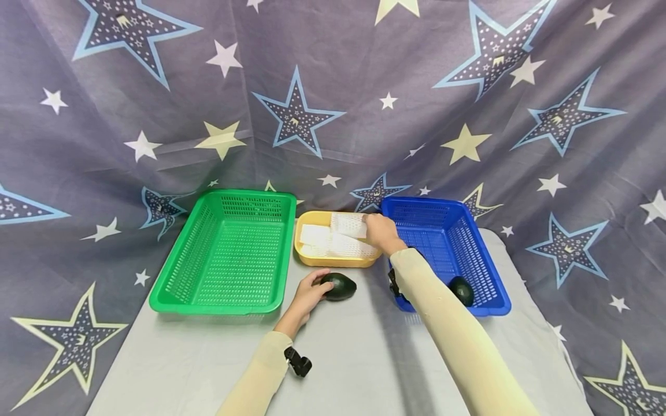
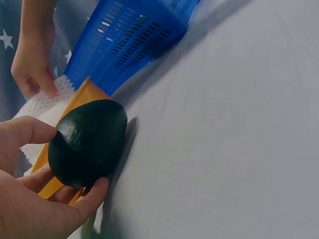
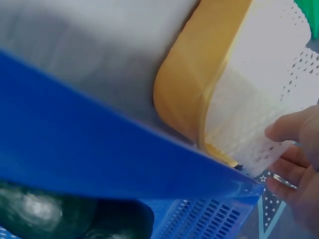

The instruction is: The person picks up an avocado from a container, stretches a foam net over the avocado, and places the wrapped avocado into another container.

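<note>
My left hand point(image 1: 310, 294) grips a dark green avocado point(image 1: 339, 286) in front of the yellow bin point(image 1: 338, 262). In the left wrist view, thumb and fingers hold opposite sides of the avocado point(image 2: 88, 143). White foam net sleeves point(image 1: 317, 236) lie in the bin. At its right end, my right hand point(image 1: 383, 232) pinches one white foam net sleeve point(image 1: 348, 224). The right wrist view shows the thumb on top of the foam net point(image 3: 244, 119), the other fingers partly hidden beneath it.
A green basket point(image 1: 283, 254) stands on the left of the grey-white table point(image 1: 333, 358). To the right is a blue basket point(image 1: 476, 254) with dark avocados point(image 1: 461, 290), partly hidden by my right forearm. A star-patterned curtain point(image 1: 333, 86) hangs behind.
</note>
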`<action>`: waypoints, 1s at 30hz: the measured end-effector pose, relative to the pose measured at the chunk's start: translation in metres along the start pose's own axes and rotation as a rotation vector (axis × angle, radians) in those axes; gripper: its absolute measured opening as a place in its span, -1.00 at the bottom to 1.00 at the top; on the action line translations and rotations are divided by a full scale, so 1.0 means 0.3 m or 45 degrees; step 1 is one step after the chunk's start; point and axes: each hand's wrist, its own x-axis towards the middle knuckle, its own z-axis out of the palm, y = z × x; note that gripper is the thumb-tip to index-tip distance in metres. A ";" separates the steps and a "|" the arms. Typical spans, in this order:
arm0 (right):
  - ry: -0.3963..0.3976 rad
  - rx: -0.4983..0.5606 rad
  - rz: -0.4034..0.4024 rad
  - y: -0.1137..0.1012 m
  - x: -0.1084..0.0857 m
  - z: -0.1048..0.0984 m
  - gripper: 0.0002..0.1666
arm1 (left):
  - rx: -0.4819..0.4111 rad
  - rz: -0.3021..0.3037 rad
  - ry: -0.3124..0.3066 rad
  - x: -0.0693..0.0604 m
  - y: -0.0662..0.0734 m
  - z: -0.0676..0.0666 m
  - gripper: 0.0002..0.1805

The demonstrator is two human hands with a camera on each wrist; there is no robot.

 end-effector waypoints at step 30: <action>0.457 1.119 -0.019 0.078 -0.101 -0.091 -0.69 | 0.027 -0.012 0.051 0.102 -0.111 0.001 -0.42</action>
